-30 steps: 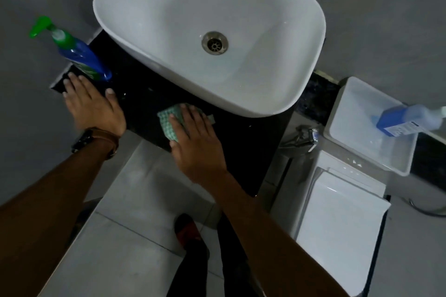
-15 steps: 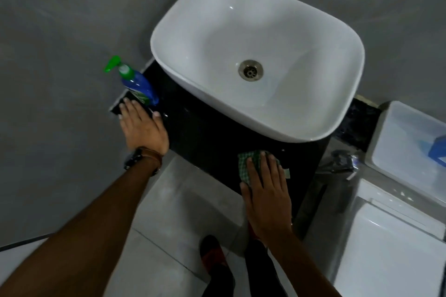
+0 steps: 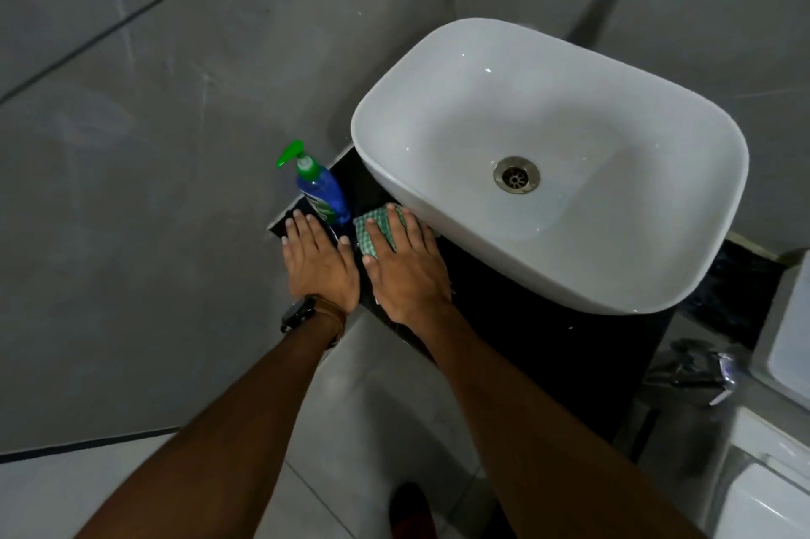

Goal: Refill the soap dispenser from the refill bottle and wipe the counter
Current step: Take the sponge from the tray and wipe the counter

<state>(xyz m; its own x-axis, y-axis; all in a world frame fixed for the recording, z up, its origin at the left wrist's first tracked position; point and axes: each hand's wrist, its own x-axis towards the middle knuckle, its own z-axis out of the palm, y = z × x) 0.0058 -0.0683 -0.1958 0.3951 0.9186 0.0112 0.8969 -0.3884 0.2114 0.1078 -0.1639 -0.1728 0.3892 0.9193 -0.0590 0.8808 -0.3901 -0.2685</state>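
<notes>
A blue soap dispenser (image 3: 321, 191) with a green pump stands at the far left corner of the black counter (image 3: 504, 319). My left hand (image 3: 319, 262) lies flat on the counter just in front of the dispenser, fingers spread, holding nothing. My right hand (image 3: 405, 264) presses flat on a green checked cloth (image 3: 371, 231), right beside the dispenser and against the white basin (image 3: 548, 161). The refill bottle is out of view.
The white basin takes up most of the counter. A grey tiled wall rises on the left. A chrome fitting (image 3: 697, 372) and white toilet tank (image 3: 784, 473) sit at the right. My foot (image 3: 410, 508) stands on the pale floor tiles below.
My right hand has slid the cloth leftward along the counter's front, from the middle to beside the dispenser. My left hand has stayed in place. The view shifted left.
</notes>
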